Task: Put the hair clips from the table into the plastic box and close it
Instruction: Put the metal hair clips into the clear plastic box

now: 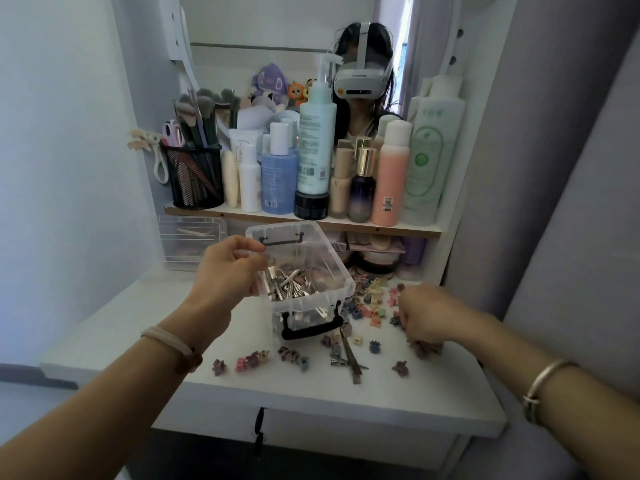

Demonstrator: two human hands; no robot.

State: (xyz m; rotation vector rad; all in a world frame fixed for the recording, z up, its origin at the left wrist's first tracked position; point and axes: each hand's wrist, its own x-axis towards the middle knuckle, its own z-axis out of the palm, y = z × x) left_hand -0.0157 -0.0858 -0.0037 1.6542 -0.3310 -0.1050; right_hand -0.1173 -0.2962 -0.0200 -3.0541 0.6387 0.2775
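A clear plastic box (323, 251) with black latches stands open in the middle of the white table (138, 313), holding silver and mauve hair clips. My left hand (228, 268) is at the box's left rim, fingers curled over the edge; whether it holds a clip I cannot tell. To the right of the box my right hand (433, 317) is curled down on a pile of small coloured claw clips (370, 299), grasping some. More small clips (252, 360) and long metal clips (349, 358) lie in front of the box.
The box's clear lid (190, 244) leans at the back left. A shelf (346, 221) above carries bottles, a black mesh brush holder (195, 178) and a mirror reflecting a person in a headset. The table's front edge runs just below the clips.
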